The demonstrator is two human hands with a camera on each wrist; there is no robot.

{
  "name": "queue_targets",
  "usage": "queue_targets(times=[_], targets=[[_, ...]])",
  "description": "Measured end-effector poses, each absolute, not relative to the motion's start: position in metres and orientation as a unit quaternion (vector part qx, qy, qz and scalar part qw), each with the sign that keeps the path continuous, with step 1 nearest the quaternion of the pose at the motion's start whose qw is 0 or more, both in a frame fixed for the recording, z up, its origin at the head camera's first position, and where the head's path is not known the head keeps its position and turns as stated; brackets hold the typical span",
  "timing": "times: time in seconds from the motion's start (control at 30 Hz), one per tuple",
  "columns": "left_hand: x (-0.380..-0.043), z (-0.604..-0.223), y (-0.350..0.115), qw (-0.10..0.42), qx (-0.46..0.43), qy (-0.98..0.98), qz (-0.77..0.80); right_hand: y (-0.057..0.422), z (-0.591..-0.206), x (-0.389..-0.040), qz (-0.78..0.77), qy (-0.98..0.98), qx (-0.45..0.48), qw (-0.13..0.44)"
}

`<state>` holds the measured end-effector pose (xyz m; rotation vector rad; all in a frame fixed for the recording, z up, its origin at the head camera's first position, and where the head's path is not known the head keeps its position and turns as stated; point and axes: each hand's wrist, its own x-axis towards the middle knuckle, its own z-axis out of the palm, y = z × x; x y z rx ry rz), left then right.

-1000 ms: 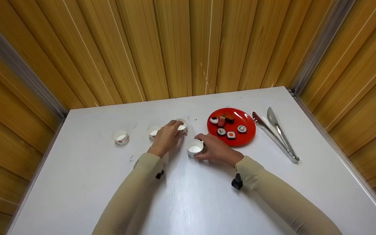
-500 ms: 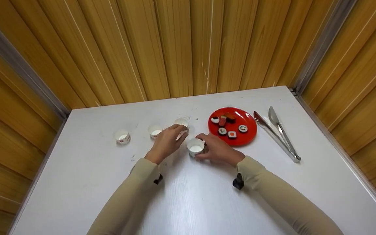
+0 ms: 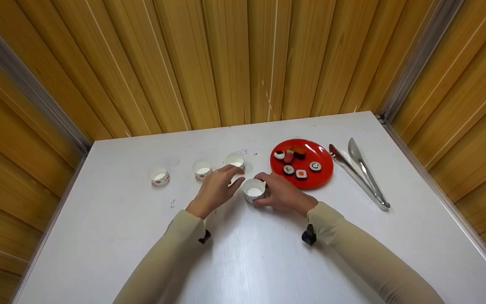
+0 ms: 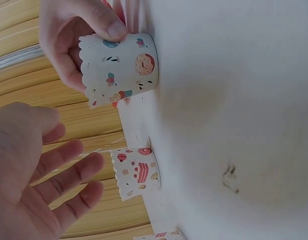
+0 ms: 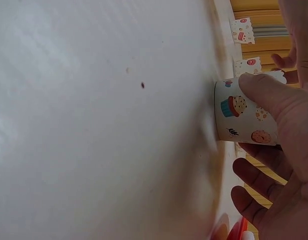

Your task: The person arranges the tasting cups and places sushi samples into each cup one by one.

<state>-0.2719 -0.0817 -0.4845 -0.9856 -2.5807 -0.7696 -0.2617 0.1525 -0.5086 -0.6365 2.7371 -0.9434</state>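
Observation:
My right hand (image 3: 283, 192) pinches a white paper baking cup (image 3: 254, 191) between thumb and fingers. Cupcake and donut prints cover its side in the right wrist view, and its rim is scalloped. My left hand (image 3: 217, 188) holds nothing; its fingers are spread and loosely bent in the left wrist view (image 4: 69, 170). Just beyond its fingertips stands a second paper cup (image 3: 235, 159), printed with a cake slice. Two more paper cups, a near one (image 3: 202, 170) and a far-left one (image 3: 159, 177), stand in a row to the left.
A red plate (image 3: 323, 179) with several sushi pieces (image 3: 301, 174) lies right of the hands. Metal tongs (image 3: 361, 173) lie spread beside the plate. Wood-patterned walls (image 3: 226, 63) border the back and sides of the white table (image 3: 234, 261).
My left hand has let go of the cup behind it and drawn back slightly toward me. The right hand stays on its cup, nearly still.

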Motion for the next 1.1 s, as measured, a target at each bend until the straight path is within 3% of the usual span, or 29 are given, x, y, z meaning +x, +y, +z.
queue_targets(times=[0.5, 1.1], targets=[[-0.256, -0.487, -0.072, 0.123, -0.385, -0.873, -0.274, 0.154, -0.510, -0.262, -0.327, 0.914, -0.223, 0.086], [-0.247, -0.493, -0.066, 0.049, -0.397, -0.879, -0.261, 0.156, -0.511, -0.263, -0.298, 0.918, -0.256, 0.056]])
